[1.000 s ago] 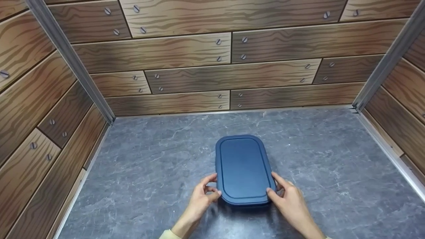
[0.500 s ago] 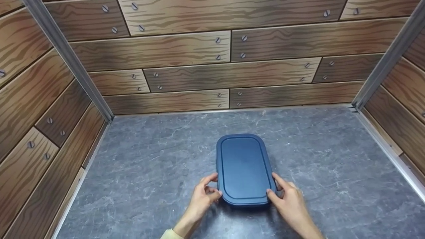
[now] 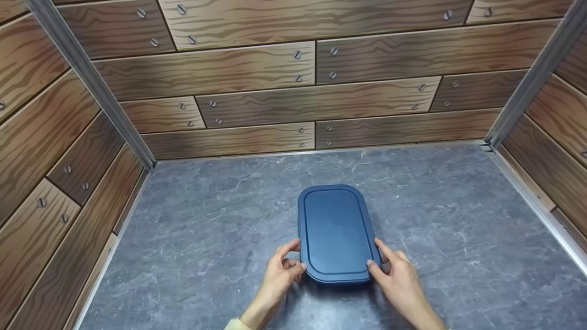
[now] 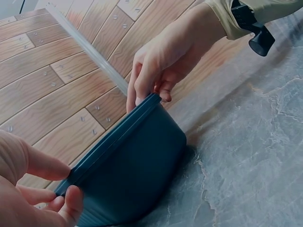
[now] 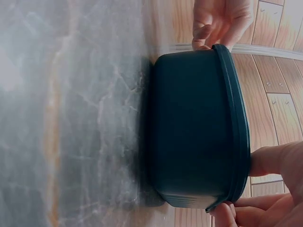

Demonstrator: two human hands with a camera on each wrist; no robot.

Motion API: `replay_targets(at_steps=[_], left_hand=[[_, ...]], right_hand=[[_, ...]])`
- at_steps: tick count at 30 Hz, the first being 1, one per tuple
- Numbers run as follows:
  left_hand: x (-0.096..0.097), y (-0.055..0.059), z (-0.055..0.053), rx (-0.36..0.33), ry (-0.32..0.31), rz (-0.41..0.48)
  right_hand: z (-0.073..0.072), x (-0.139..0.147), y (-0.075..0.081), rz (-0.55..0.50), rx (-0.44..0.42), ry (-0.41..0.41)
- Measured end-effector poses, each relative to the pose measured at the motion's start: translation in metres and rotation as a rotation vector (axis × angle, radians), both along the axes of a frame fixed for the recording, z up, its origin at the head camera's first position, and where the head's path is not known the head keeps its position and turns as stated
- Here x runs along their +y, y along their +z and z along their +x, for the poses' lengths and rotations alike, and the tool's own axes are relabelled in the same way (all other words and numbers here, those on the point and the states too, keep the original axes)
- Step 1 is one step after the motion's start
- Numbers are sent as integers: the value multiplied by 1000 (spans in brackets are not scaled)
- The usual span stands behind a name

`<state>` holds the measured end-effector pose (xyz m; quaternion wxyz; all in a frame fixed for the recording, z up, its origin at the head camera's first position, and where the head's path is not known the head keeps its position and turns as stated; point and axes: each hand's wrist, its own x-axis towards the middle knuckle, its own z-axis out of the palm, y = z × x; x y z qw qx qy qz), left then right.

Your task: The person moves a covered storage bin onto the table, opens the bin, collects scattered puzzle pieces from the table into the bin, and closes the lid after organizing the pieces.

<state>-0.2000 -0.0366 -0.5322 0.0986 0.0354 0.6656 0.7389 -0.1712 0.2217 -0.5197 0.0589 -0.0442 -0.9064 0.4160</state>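
Observation:
A blue rectangular food container [image 5: 194,123] with rounded corners stands upright on the grey marbled surface, its flat blue lid [image 3: 339,231] on top. At the lid's near left corner my left hand [image 3: 280,271] pinches the rim, thumb above and curled fingers beneath, as the left wrist view shows. My right hand [image 3: 398,275] grips the rim at the near right corner in the same way. Both hands also show in the wrist views, facing each other across the container's near end. Whatever is inside the container is hidden by the lid.
Grey marbled tabletop [image 3: 206,238] spreads around the container. Wood-patterned panels [image 3: 257,105] wall it in at the back, left and right, with metal strips [image 3: 96,87] at the corners. A black wrist-worn device [image 4: 255,30] sits at my right sleeve.
Both hands keep their hold on the lid's rim and the container stays in place. Only the head view shifts slightly.

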Motion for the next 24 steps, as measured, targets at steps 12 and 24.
replay_targets(at_steps=[12, 24], left_hand=[[2, -4, 5, -2, 21, 27], [4, -4, 6, -12, 37, -1]], right_hand=[[3, 3, 1, 20, -11, 29], [2, 5, -1, -4, -31, 44]])
